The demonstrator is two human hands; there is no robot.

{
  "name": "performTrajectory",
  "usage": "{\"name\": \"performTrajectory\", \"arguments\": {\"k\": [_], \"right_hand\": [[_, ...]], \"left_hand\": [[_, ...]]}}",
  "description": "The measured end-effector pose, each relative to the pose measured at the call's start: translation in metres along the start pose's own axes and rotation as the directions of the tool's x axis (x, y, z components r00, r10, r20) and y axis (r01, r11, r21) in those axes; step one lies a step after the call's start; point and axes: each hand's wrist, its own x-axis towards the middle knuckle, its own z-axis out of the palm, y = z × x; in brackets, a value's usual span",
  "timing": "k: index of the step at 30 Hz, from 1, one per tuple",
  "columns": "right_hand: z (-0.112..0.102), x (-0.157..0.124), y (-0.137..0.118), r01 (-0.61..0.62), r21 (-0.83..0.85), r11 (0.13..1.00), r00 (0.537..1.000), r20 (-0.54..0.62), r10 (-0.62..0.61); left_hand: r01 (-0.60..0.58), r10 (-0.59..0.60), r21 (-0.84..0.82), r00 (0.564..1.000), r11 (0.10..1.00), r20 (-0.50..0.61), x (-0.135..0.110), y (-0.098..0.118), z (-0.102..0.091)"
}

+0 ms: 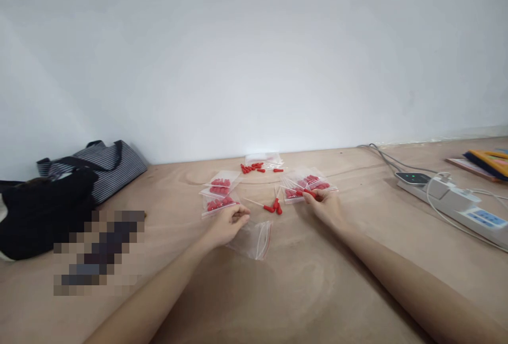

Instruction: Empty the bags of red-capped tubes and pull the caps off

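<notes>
My right hand [323, 205] pinches a thin white stick with a red bulb-like end [308, 193], beside a clear zip bag of red-ended sticks [313, 181]. My left hand [232, 223] is loosely curled, thumb and fingers apart, with nothing visible between them. It lies by an empty clear zip bag [256, 241], partly covering it. Between my hands a few loose red-ended sticks [273, 206] rest on the table. Filled zip bags [220, 186] lie beyond my left hand. Farther back is a pile of red-ended sticks [252, 167] in front of another clear bag [262, 158].
The wooden table [301, 291] meets a white wall. At left are a striped bag [123, 169], a black cloth item [47, 211] and a blurred-out object [107, 249]. At right stand a white power strip [456, 204] with cables, a dark device [413, 178] and stacked books [486, 164].
</notes>
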Motion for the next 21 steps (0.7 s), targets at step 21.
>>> {"name": "performTrajectory", "arguments": {"k": [21], "right_hand": [[0.039,-0.021,-0.048,0.050,-0.382,0.923,0.979,0.200,0.030]], "left_hand": [[0.153,-0.159,-0.124,0.986,0.980,-0.044,0.082,0.009,0.049]]}}
